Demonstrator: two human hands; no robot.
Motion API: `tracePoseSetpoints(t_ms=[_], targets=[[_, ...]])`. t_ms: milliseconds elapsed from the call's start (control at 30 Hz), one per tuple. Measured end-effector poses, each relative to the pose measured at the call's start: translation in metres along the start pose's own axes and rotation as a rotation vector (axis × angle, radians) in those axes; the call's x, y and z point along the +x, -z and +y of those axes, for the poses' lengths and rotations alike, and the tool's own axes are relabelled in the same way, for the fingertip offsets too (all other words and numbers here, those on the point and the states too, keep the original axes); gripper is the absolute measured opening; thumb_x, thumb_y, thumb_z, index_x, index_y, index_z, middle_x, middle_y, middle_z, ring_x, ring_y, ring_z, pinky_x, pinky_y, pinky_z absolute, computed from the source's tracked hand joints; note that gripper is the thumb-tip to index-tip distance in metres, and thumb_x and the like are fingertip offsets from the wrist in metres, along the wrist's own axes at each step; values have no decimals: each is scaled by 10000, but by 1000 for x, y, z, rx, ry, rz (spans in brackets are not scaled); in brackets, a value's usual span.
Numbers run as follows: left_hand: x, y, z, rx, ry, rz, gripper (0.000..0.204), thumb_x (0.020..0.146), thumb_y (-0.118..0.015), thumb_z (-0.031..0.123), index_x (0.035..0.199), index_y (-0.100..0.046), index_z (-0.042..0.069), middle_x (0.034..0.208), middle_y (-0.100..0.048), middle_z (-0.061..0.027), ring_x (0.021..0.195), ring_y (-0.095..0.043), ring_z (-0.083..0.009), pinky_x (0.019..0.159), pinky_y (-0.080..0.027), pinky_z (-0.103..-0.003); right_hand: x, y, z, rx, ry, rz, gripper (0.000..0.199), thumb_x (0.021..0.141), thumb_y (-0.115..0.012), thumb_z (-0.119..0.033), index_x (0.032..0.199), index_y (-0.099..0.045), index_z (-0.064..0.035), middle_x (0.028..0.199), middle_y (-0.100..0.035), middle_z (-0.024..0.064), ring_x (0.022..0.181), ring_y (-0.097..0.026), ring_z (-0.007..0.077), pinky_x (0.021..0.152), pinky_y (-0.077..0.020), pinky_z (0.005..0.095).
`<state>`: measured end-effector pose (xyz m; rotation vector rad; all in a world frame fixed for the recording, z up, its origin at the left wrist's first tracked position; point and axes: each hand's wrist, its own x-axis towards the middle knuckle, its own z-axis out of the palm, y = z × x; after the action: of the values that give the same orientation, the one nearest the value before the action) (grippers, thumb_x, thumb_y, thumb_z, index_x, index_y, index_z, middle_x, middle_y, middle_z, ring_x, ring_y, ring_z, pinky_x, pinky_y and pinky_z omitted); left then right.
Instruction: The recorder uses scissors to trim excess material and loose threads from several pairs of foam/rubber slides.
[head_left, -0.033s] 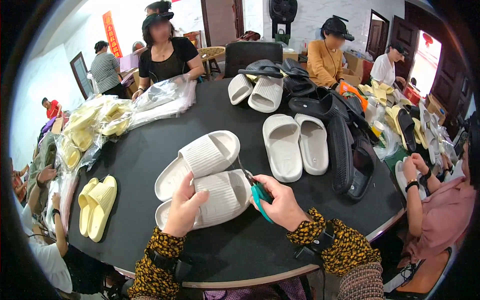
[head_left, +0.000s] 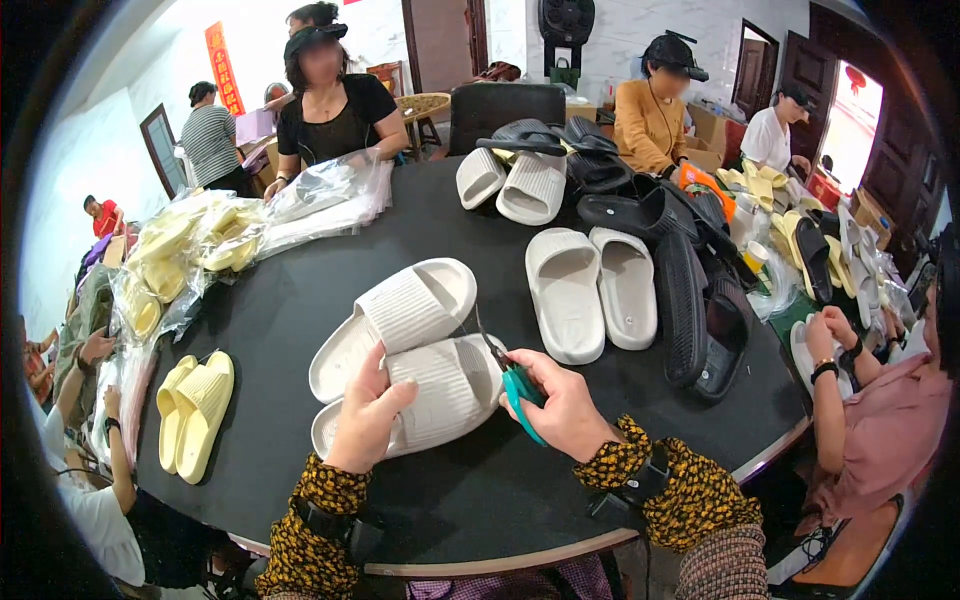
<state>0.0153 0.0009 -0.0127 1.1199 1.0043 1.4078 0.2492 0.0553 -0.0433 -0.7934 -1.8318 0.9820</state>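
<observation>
Two cream slide sandals lie on the round black table [head_left: 300, 300] in front of me. My left hand [head_left: 368, 412] presses on the nearer cream sandal [head_left: 440, 390], fingers over its strap. The second cream sandal [head_left: 400, 312] lies just behind it, touching. My right hand [head_left: 562, 402] grips small teal-handled snips [head_left: 518, 384], whose blades point at the right end of the nearer sandal's strap. Both wrists wear dark bands over patterned sleeves.
Another cream pair [head_left: 592, 285] lies to the right, with a row of black sandals [head_left: 690, 300] beyond. A yellow pair [head_left: 195, 410] sits at the left edge. Bagged yellow sandals [head_left: 190, 245] pile at far left. Several people sit around the table.
</observation>
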Motion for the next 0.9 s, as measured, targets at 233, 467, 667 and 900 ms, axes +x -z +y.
tracePoseSetpoints(t_ms=[233,467,667,900], targets=[[2,2,6,-255,-50,3,766,847,-495,-30,1492,-82,-24,1393,-425,-174,1190,-520,-222,939,-462,-345,-1,3,-8,-1,-70,-21,421,826,-683,-79,1207,-532,17,927,-664,161,828,-668,176,725,-524,303],[2,4,5,-401,-85,-90,791,898,-505,20,1495,13,11,1441,-340,-238,1202,-521,-334,963,-473,-441,0,3,-5,-45,-35,-12,431,820,-694,-80,1210,-534,14,964,-666,166,849,-672,189,743,-526,304],[3,13,-4,-364,15,-25,839,916,-506,20,1507,88,60,1396,-366,-256,1140,-558,-331,931,-497,-443,-1,3,-8,-44,-48,-22,428,821,-692,-80,1207,-533,14,957,-669,169,848,-678,201,744,-528,311],[7,17,3,-39,97,101,728,914,-536,62,1484,-86,7,1217,-527,-227,956,-638,-269,808,-538,-369,-1,4,-3,-32,-34,-19,413,833,-677,-80,1207,-527,10,912,-672,163,816,-685,203,725,-532,315]])
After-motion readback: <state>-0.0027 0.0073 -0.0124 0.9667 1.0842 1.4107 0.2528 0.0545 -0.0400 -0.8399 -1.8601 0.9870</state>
